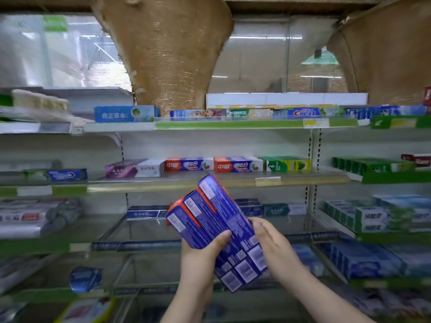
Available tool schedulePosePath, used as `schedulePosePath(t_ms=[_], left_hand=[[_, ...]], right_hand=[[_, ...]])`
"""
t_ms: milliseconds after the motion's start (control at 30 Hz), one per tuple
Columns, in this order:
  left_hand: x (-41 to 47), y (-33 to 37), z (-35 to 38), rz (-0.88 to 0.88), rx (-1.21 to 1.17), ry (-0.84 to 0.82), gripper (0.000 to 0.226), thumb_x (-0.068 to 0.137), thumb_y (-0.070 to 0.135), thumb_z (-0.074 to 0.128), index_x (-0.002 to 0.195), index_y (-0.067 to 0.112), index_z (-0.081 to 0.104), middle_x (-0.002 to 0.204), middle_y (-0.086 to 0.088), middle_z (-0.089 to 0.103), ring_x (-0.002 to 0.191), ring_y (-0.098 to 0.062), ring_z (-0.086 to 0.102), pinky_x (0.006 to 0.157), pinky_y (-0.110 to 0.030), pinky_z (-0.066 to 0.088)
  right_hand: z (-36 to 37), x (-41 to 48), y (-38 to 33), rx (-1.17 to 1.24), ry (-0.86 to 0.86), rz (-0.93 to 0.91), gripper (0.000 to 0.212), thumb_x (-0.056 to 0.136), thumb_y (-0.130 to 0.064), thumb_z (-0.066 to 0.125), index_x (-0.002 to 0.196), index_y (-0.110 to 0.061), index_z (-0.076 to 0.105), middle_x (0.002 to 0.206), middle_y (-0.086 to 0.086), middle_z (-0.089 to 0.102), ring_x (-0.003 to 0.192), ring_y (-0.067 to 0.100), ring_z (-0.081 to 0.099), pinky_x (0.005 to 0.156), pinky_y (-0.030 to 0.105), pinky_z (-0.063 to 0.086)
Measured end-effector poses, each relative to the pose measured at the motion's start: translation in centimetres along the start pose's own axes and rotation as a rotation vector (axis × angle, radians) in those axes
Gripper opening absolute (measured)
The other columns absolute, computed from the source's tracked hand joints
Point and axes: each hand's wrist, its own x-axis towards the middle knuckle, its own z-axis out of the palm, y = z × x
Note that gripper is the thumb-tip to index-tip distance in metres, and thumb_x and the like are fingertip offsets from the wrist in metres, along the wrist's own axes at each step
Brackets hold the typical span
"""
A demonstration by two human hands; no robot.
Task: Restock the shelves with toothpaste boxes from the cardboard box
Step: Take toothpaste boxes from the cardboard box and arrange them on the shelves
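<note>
We stood before the shelves [163, 186], which filled the view from 9 o'clock to 3 o'clock in several levels, one above the other. Two brown woven pieces [168, 54] came into the view at 12 o'clock and at 2 o'clock; we could not tell what they were.

On the top level, at about 1 o'clock, a Crest box [307, 112] lay lengthwise in a row with other boxes. On the middle level, just above the centre, two red boxes [238, 164] lay end to end. A purple box [134, 169] lay at their 9 o'clock side and a green box [286, 164] at their 3 o'clock side. The lower levels carried more stock at 8 o'clock and at 4 o'clock, but it was too blurred for us to read.

Three blue boxes [217, 227] with orange ends were in front of the shelves, just below the centre. They were pressed side by side and tilted, with the far ends pointing to 11 o'clock. Our left hand [200, 259] gripped them from 7 o'clock, the thumb laid across their faces. Our right hand [272, 245] came from 5 o'clock. Its fingers were almost straight and rested against the 3 o'clock side of the bundle without closing on it.
</note>
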Motion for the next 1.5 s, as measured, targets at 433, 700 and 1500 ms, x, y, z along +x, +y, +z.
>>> schedulePosePath(t_ms=[433,700,1500], left_hand=[[1.7,3.4,-3.6,0.096,0.051,-0.006,0.070,0.052,0.022,0.087,0.115,0.015,0.059,0.104,-0.008,0.073,0.093,-0.027,0.071,0.080,-0.045,0.055],[3.0,6.8,-3.6,0.171,0.211,-0.061,0.069,0.052,0.021,0.083,0.116,0.011,0.059,0.102,-0.004,0.074,0.092,-0.022,0.071,0.072,-0.034,0.059],[8.4,15.7,-3.4,0.288,0.290,-0.178,0.052,0.066,0.015,0.081,0.112,0.021,0.058,0.097,0.006,0.074,0.084,-0.009,0.072,0.060,-0.021,0.056]], right_hand=[[4.3,2.2,-0.8,0.015,-0.166,-0.016,0.058,0.074,-0.046,0.070,0.123,-0.032,0.043,0.113,-0.013,0.061,0.097,0.002,0.063,0.081,0.029,0.057],[5.2,4.0,-3.7,-0.043,-0.227,0.023,0.068,0.065,-0.036,0.084,0.114,-0.025,0.038,0.106,-0.012,0.062,0.091,0.000,0.063,0.072,0.016,0.051],[8.3,8.9,-10.4,0.185,-0.148,-0.063,0.063,0.067,-0.028,0.084,0.117,-0.029,0.047,0.107,-0.009,0.068,0.091,0.003,0.067,0.067,0.015,0.052]])
